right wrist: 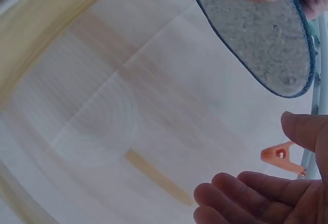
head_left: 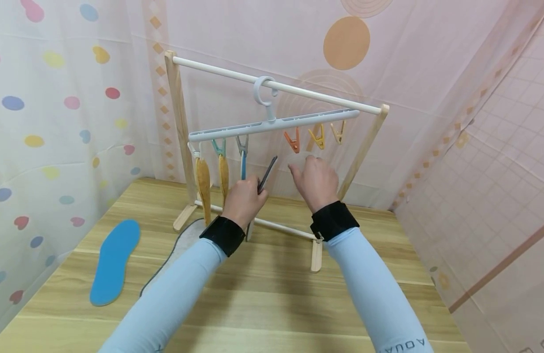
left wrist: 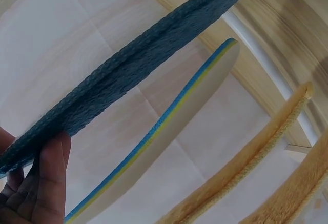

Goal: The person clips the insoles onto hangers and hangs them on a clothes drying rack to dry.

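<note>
My left hand (head_left: 244, 200) grips a grey felt insole with dark blue edging (right wrist: 256, 34), held edge-on; its fuzzy dark blue face (left wrist: 128, 70) shows in the left wrist view. Beside it a blue-and-white insole (left wrist: 164, 121) hangs from a grey clothespin (head_left: 242, 144). Further left, two fuzzy yellow insoles (head_left: 203, 184) hang from a white and a teal clothespin (head_left: 219, 147). My right hand (right wrist: 261, 193) has nothing in it, thumb apart from the fingers, just below an orange clothespin (head_left: 293, 141). A yellow clothespin (head_left: 318, 137) and a pale orange clothespin (head_left: 338, 132) hang bare to its right.
The pale blue clip hanger (head_left: 254, 126) hooks over the white bar (head_left: 223, 71) of a wooden rack (head_left: 362, 152) and hangs at a slant. On the table (head_left: 272, 304) lie a blue insole (head_left: 115, 262) and a grey insole (head_left: 177, 250), partly behind my left arm.
</note>
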Motion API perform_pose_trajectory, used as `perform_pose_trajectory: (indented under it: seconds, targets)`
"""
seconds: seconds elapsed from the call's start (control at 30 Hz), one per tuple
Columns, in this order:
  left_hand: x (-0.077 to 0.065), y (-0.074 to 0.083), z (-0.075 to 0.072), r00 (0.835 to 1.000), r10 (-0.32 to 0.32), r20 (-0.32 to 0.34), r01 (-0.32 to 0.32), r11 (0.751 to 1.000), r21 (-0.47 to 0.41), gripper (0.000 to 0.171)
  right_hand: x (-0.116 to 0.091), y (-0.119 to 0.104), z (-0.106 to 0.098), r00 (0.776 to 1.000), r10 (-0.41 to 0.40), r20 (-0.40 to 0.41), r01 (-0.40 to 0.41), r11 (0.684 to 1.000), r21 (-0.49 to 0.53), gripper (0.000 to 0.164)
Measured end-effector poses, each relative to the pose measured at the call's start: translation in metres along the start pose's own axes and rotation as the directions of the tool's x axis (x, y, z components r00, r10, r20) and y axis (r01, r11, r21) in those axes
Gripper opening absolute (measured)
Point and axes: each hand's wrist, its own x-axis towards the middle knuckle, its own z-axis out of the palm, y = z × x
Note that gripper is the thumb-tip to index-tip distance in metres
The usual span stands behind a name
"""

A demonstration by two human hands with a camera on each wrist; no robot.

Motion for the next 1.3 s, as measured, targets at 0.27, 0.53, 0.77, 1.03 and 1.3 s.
perform_pose_trajectory:
  seconds: [0.27,0.53,0.77,1.03,1.3]
  targets:
    - [0.005,0.005,0.004,1.0,-0.02,-0.023,0.02,1.0,-0.014,0.016,0.018,-0.01,-0.01,1.0,-0.004,-0.024,0.004,1.0,-0.023,0.055]
    - [0.008,0.011,0.005,0.998,-0.061,-0.002,0.061,0.997,-0.057,0.014,0.03,-0.019,-0.015,0.998,-0.011,-0.057,0.011,1.0,-0.009,0.052]
    - [0.009,0.016,0.009,0.999,-0.052,-0.012,0.051,0.996,-0.073,0.013,0.041,-0.026,-0.014,0.998,0.022,-0.065,-0.023,1.0,-0.009,0.055]
    - [0.012,0.025,0.015,0.998,-0.06,-0.015,0.06,0.998,-0.033,0.015,0.051,-0.03,-0.01,0.997,0.045,-0.058,-0.047,0.998,-0.03,0.058]
    - [0.014,0.034,0.022,0.999,-0.035,-0.016,0.035,0.999,-0.011,0.015,0.055,-0.027,-0.006,0.995,0.062,-0.084,-0.064,0.998,-0.022,0.056]
